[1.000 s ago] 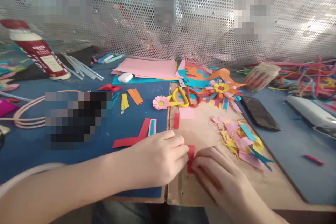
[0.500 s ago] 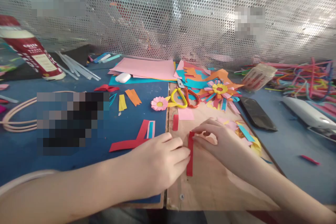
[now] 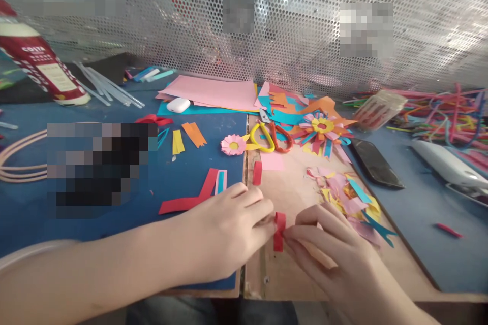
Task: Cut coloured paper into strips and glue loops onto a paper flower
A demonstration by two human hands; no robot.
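A narrow red paper strip (image 3: 279,241) lies on the bare wooden part of the table, its far end curled back toward me into a loop. My left hand (image 3: 238,231) pinches its left edge, fingers bent and pressed together. From the right, the fingertips of my right hand (image 3: 330,244) grip the strip near its middle. A smaller looped red paper piece (image 3: 257,173) lies just beyond my hands. Left of them, red strips (image 3: 208,188) lie crossed beside a pink and blue strip (image 3: 220,182), partly covered by my left hand.
Scissors (image 3: 267,138), a pink paper flower (image 3: 233,145) and a many-coloured paper flower (image 3: 322,127) lie further back. Paper scraps (image 3: 351,198) and a black phone (image 3: 375,163) are at right. A bottle (image 3: 41,61) stands left, before the perforated metal screen (image 3: 290,20).
My right hand has moved toward me, carrying the strip's far end down. The strip, flat and straight before, is now folded over in a loop. My left hand has stayed nearly in place.
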